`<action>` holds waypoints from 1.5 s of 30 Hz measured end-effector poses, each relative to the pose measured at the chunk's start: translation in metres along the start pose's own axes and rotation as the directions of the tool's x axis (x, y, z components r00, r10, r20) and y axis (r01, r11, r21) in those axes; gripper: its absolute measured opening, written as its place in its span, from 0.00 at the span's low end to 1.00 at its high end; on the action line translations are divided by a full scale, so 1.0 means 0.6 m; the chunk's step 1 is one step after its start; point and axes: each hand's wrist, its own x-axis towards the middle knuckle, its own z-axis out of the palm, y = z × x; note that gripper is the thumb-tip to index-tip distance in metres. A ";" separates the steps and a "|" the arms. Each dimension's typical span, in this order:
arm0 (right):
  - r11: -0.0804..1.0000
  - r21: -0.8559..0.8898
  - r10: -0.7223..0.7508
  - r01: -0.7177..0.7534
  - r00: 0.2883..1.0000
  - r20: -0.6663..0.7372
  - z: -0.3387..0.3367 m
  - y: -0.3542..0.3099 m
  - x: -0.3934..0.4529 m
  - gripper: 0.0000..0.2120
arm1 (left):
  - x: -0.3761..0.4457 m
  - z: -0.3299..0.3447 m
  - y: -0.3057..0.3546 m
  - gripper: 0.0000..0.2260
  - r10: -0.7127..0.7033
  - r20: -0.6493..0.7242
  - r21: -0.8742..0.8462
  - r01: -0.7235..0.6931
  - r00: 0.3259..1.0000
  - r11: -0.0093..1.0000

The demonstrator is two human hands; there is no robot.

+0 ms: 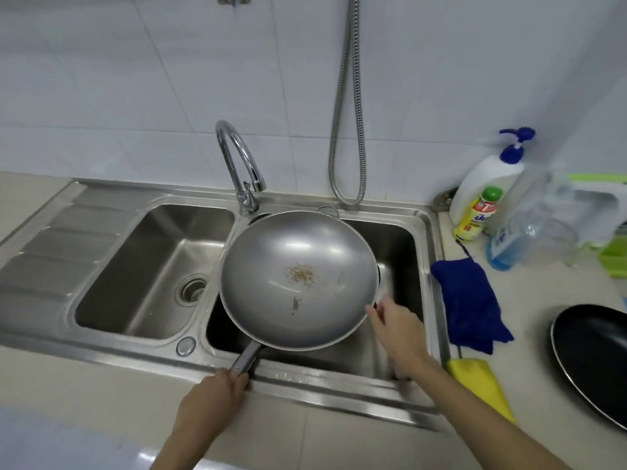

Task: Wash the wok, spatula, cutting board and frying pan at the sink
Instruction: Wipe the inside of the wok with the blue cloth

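Observation:
A grey metal wok [298,245] with brown food bits near its middle hangs over the right basin of the steel sink [424,218]. My left hand [212,398] grips the wok's handle [246,357] at the sink's front edge. At the wok's right rim, my right hand [395,329] touches the edge with its fingers partly curled. A black frying pan [592,354] lies on the counter at the far right, partly cut off by the frame. No spatula or cutting board is in view.
A curved tap [242,161] stands behind the wok, a hose [349,130] hangs on the tiled wall. Soap bottles [485,184] stand at the back right. A blue cloth [470,300] and a yellow item [481,381] lie right of the sink. The left basin [149,266] holds only its drain.

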 end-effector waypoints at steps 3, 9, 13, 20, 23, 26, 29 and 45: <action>0.947 -0.321 -0.121 0.016 0.943 -0.309 -0.068 0.065 0.020 0.09 | 0.001 0.001 0.000 0.17 -0.012 -0.018 -0.031 0.011 1.000 0.999; 0.848 -0.353 0.361 -0.395 0.919 -0.161 -0.098 0.182 0.052 0.35 | 0.019 0.018 -0.016 0.16 -0.054 -0.008 -0.065 0.054 0.998 0.996; 0.816 -0.488 0.260 -0.309 0.951 -0.167 -0.082 0.167 0.058 0.28 | 0.021 0.019 -0.016 0.18 -0.066 -0.013 -0.070 0.065 0.998 0.995; 0.869 -0.482 0.013 -0.110 0.980 -0.200 -0.098 0.143 0.070 0.19 | 0.017 0.019 -0.015 0.17 -0.078 -0.013 -0.109 0.076 0.997 0.991; 0.926 -0.361 -0.187 0.111 0.965 -0.184 -0.072 0.084 0.073 0.23 | 0.016 0.018 -0.012 0.16 -0.075 -0.014 -0.119 0.072 0.997 0.990; 0.914 -0.181 -0.355 0.363 0.932 0.079 -0.007 -0.002 0.072 0.24 | 0.020 0.017 -0.011 0.15 -0.069 -0.014 -0.130 0.067 0.998 0.989; 0.833 -0.048 -0.467 0.551 0.748 0.472 0.068 -0.072 0.070 0.24 | 0.025 0.021 -0.015 0.15 -0.063 0.003 -0.127 0.063 0.998 0.990; 0.782 0.226 -0.447 0.581 0.269 0.853 0.181 -0.134 0.106 0.30 | 0.074 0.032 -0.039 0.41 -0.150 0.165 -0.097 0.168 0.975 0.981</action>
